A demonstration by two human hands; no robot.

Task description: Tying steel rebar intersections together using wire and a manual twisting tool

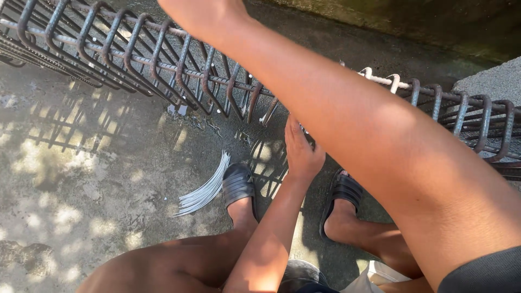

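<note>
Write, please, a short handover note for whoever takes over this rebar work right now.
Left hand: fingers down at the rebar cage, near its middle; grip hidden.
Right hand: reached across above the cage, cut off by the top edge; grip not visible.
Things: the cage lies on the concrete ground; a bundle of pale wires lies beside the left sandal.
Done: pale wire ends show at a few crossings.
Left: which crossings are untied cannot be told.

A bundle of thin silvery wires [205, 189] lies on the concrete floor [81, 179], centre-left. Black sandals [237, 184] sit at centre. A concrete block [488, 81] shows at right.
</note>
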